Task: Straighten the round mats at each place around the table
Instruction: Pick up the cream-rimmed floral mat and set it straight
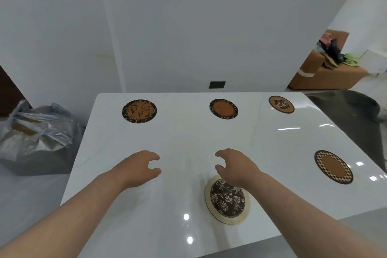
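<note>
You have five round mats on the white table (188,132): three along the far edge (139,111) (223,108) (281,104), a checkered-rim mat (333,166) at the right edge, and a floral mat (227,200) by the near edge. Being round, they show no long axis. Your left hand (140,166) and right hand (235,165) hover mid-table, palms facing inward, fingers curled and spread, gripping nothing. Your right wrist overlaps the floral mat's far rim.

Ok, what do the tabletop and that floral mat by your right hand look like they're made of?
The tabletop looks like polished white stone or glass: sharp light reflections, faint veining. I can't tell which. The floral mat looks matte, with a printed dark centre and a pale rim, possibly cork or wood; it shows no shine.
</note>
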